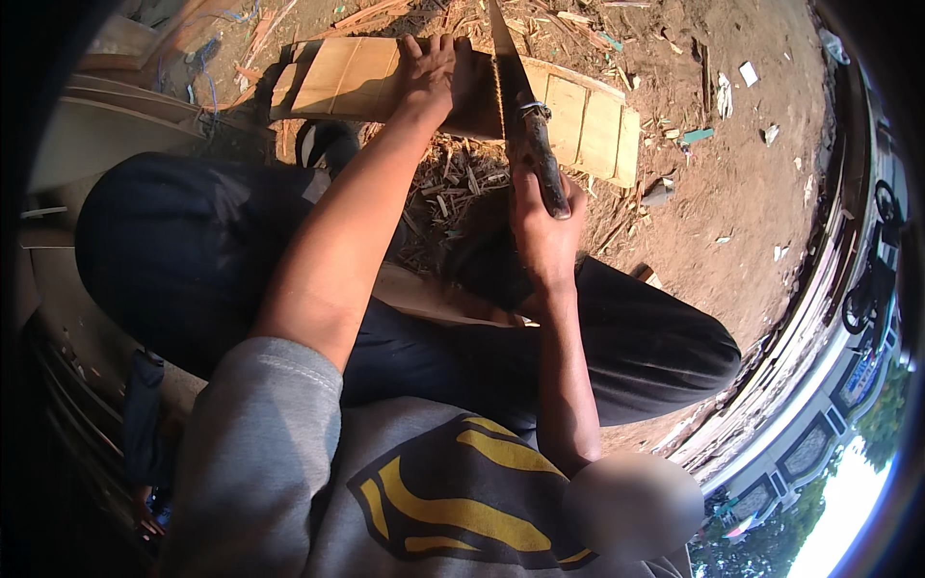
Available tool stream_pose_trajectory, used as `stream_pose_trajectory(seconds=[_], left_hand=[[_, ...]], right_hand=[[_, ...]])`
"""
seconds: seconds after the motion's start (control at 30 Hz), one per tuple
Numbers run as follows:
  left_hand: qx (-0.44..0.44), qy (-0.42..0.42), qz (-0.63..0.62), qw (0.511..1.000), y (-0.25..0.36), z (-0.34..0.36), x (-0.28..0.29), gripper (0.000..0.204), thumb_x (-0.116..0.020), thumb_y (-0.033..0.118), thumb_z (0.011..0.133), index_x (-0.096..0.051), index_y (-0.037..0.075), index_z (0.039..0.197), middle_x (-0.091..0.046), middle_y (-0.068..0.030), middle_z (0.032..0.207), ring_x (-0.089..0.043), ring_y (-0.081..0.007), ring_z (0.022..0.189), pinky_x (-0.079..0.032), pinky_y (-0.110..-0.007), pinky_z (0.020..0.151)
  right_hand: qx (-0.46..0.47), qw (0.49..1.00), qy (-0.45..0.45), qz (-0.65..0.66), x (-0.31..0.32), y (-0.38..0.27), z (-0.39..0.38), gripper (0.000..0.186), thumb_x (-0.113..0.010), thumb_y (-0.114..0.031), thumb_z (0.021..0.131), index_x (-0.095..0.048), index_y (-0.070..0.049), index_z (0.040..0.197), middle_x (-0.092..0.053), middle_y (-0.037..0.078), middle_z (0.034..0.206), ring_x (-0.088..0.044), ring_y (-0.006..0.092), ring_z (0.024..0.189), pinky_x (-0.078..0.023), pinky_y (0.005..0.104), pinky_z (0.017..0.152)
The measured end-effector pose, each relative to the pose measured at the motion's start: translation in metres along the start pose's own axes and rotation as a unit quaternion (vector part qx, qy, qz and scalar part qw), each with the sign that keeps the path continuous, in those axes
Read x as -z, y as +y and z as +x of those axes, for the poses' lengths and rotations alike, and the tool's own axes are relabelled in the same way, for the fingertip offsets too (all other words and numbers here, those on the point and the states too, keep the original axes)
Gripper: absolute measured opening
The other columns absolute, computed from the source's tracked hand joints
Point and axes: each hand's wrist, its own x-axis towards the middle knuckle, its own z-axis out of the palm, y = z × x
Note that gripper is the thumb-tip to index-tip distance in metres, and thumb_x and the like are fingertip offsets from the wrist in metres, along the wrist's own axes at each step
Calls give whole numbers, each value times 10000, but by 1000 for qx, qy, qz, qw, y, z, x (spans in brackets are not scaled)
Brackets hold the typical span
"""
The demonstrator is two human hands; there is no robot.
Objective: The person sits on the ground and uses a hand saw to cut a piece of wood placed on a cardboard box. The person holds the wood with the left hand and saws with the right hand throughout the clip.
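My left hand (429, 79) lies with spread fingers on a pale, thin wooden board (345, 77), pressing its left half. The board runs crosswise in front of me, with straight lines across its face. In my right hand (547, 234), the fingers are wrapped round the dark handle of a handsaw (514, 82). The blade points away from me across the middle of the board, its toothed edge to the left. Some binding shows where handle and blade join. Whether the teeth are cutting into the wood I cannot tell.
Wood chips and splinters (458, 183) litter the ground under and beyond the board. Planks (120, 125) lie at the left. Paper scraps (748, 74) dot the bare earth at the right, where long timbers (785, 332) and a parked motorcycle (872, 279) are seen.
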Motion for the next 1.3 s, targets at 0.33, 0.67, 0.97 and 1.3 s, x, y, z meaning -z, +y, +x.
stream_pose_trajectory(seconds=[0.33,0.67,0.97,1.3], left_hand=[[54,-40,15,998,-7,7,22,260,-366,312,902,-530,110,905,-432,-36,775,-401,-167,819,-367,-414,933],[157,-68,-576,800,-48,7,65,416,-546,361,813,-484,31,1059,-498,-148,1082,-400,-296,1152,-94,-668,1023],[160,8,-504,849,-12,13,30,320,-534,277,794,-441,33,979,-439,-139,872,-444,-281,902,-195,-739,951],[124,-62,-436,889,-21,9,39,264,-403,235,872,-446,10,1003,-438,-141,919,-426,-264,953,-202,-727,955]], right_hand=[[54,993,-18,-104,10,24,-60,226,-677,-82,747,-465,-28,691,-430,21,576,-372,67,548,-365,251,504],[14,1000,-25,-13,36,30,-55,177,-677,-109,794,-507,-58,797,-489,-20,692,-432,54,606,-370,220,547],[-16,999,-9,-45,25,15,-37,323,-601,-290,884,-510,-53,685,-421,-39,581,-367,42,551,-312,230,488],[-39,999,-9,-32,29,18,-35,256,-599,-207,875,-524,-17,721,-418,-38,584,-348,48,566,-312,246,485]])
